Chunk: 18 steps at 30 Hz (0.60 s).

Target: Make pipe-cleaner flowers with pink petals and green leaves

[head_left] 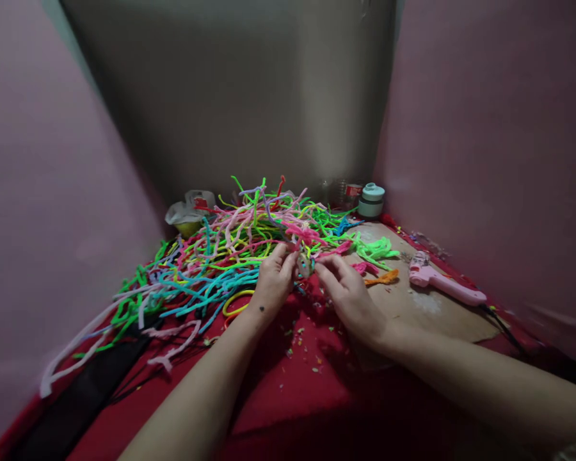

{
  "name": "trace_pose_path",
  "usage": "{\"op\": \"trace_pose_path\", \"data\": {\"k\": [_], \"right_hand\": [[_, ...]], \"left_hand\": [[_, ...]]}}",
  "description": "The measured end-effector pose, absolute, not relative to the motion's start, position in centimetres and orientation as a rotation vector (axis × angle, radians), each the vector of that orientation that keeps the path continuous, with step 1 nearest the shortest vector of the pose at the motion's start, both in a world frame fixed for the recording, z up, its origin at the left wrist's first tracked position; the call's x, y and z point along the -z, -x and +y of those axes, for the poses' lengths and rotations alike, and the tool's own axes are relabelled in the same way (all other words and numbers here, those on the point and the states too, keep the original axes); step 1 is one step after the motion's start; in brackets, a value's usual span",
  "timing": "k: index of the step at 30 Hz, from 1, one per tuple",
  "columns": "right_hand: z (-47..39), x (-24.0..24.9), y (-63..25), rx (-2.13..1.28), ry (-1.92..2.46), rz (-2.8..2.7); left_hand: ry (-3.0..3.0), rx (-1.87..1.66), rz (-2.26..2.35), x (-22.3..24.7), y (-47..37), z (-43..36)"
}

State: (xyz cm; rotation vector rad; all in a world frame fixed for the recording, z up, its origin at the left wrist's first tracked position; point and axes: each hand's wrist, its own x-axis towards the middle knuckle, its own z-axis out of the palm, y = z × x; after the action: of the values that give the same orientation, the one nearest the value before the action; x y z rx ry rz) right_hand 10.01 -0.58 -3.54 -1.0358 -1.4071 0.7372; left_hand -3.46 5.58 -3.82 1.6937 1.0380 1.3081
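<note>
Over the red cloth (288,378), my left hand (274,278) pinches a small pale, roundish piece (305,265) between thumb and fingers. Greenish and teal bits show at its right edge, but its exact kind is too small to tell. My right hand (348,298) comes in from the right, its thumb and forefinger closed at that edge; what lies between these fingertips I cannot make out. Just behind both hands rises a tangled heap of fuzzy pipe cleaners (235,234) in pink, green, teal and yellow. Bright pink pipe cleaners (307,234) lie closest to the fingertips.
A pink hot glue gun (444,285) with a black cord lies on a brown cardboard sheet (413,317) at right. Orange (384,278) and green pipe-cleaner pieces (377,248) lie there too. A teal-lidded container (371,200) stands behind. Colourful scraps dot the cloth. Pinkish walls flank both sides.
</note>
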Motion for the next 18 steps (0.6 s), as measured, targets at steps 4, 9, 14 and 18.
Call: {"op": "trace_pose_path", "data": {"k": [4,9,14,18], "right_hand": [[-5.4,2.7,-8.1,-0.081,0.702,-1.930],[-7.2,4.6,-1.7,0.245,0.567,-2.340],[-9.5,6.1,2.3,0.818,0.490,-2.410],[-9.6,4.9,1.1,0.910,0.319,-2.489]], "left_hand": [[-1.701,-1.267,1.038,3.4,3.2,5.1],[-1.750,-1.270,1.023,3.3,3.0,4.6],[-1.777,-1.235,1.024,3.5,3.3,4.7],[-1.681,-1.219,0.992,2.7,3.2,4.5]]}}
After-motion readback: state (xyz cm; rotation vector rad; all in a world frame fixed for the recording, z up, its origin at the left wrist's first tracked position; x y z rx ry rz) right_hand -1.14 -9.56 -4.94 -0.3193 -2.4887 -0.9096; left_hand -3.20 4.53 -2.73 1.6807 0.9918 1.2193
